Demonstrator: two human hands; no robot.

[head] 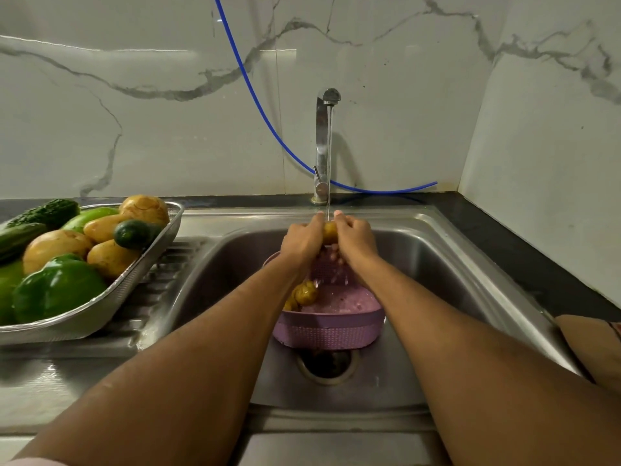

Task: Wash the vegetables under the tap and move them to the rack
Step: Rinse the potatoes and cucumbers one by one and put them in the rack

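Observation:
A yellow potato [330, 231] sits between my left hand [302, 241] and my right hand [357, 237], both curled round it under the thin stream from the steel tap [323, 142]. Water splashes down into a purple perforated basket [327, 326] standing in the sink [447, 264] below my hands. Two more potatoes [304, 293] lie in the basket's left side, partly hidden by my left forearm. On the drainboard at the left, a steel mesh rack [100, 311] holds several potatoes, green peppers, cucumbers and a bitter gourd.
A blue hose [255, 95] hangs along the marble wall behind the tap. The open sink drain [327, 364] lies just in front of the basket. Dark countertop [524, 257] runs along the right, with a brown object [591, 348] at the right edge.

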